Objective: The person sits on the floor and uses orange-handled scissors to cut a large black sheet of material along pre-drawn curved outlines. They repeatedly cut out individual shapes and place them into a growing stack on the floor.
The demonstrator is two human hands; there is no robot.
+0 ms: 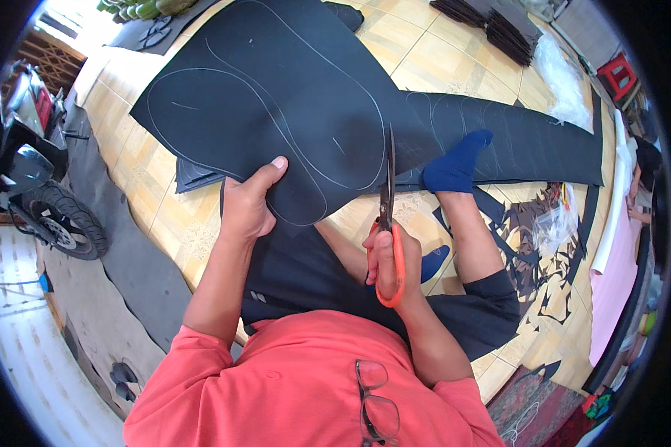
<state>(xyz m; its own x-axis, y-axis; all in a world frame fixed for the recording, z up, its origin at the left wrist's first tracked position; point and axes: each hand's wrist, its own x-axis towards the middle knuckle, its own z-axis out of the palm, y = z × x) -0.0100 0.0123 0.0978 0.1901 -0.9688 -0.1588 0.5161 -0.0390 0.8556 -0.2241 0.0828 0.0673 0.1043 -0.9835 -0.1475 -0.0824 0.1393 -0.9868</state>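
My left hand (253, 200) pinches the near edge of a black sheet (238, 52), thumb on top and fingers hidden beneath. White curved outlines shaped like shoe soles are drawn on the sheet. In my right hand (395, 261) is a pair of scissors (386, 197) with orange handles, pointing away from me. The dark blades reach up at the sheet's right edge, beside one outline's rounded end; whether they bite into the material I cannot tell. A longer black strip (529, 141) with similar outlines lies on the floor to the right, under my blue-socked foot (461, 160).
Dark offcuts (533, 253) and a clear plastic bag (555, 231) litter the tiled floor on the right. A bundle of dark strips (492, 33) lies at the far right. A motorcycle (45, 179) stands at the left. A red stool (616, 74) and a pink sheet (615, 290) are farther right.
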